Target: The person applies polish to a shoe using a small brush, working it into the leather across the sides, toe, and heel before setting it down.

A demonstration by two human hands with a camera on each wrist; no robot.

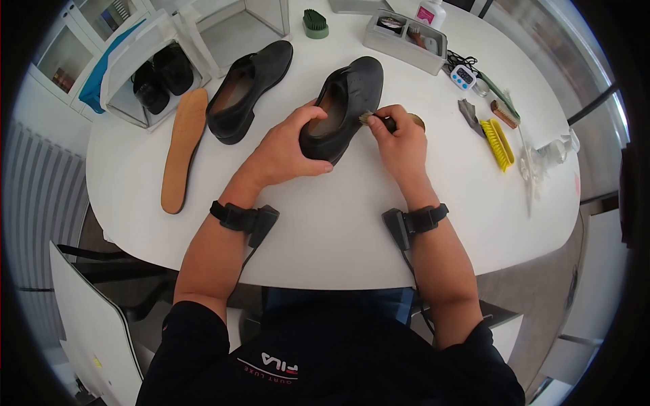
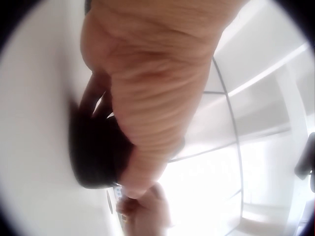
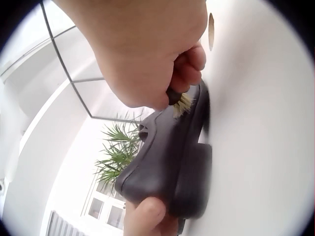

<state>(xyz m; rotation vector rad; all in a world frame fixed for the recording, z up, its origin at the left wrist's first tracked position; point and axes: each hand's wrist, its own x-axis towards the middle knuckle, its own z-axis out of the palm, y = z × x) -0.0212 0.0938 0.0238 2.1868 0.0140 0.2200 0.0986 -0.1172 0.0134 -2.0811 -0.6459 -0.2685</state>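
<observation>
Head view: left hand [image 1: 284, 149] grips a black shoe [image 1: 365, 80] at the heel end, thumb round the back, fingers at the opening. Right hand [image 1: 405, 147] pinches a small brush [image 1: 388, 124] between thumb and fingers, bristles [image 1: 365, 117] against the shoe's right side. Shoe sits sole down on the counter [image 1: 325, 233] in front of the person, toe pointing away. Right wrist view agrees: bristles on the side leather, low, near the sole edge. Left wrist view is blurred, adds little. Other black shoe [image 1: 270, 66] stands to the left, tan insole [image 1: 183, 152] beside it; yellow brush [image 1: 497, 143], timer [image 1: 463, 76] and a grey box [image 1: 403, 53] of supplies lie to the right and behind. Step in hand looks like brushing the side of the held shoe; cannot tell whether polish or dust is being worked. Next move likely calls for short, light strokes along that side, bristles flat on the leather, left hand steadying the heel so the shoe does not skid or turn. Reaching the far side would probably need a turn of the shoe or a regrip.
</observation>
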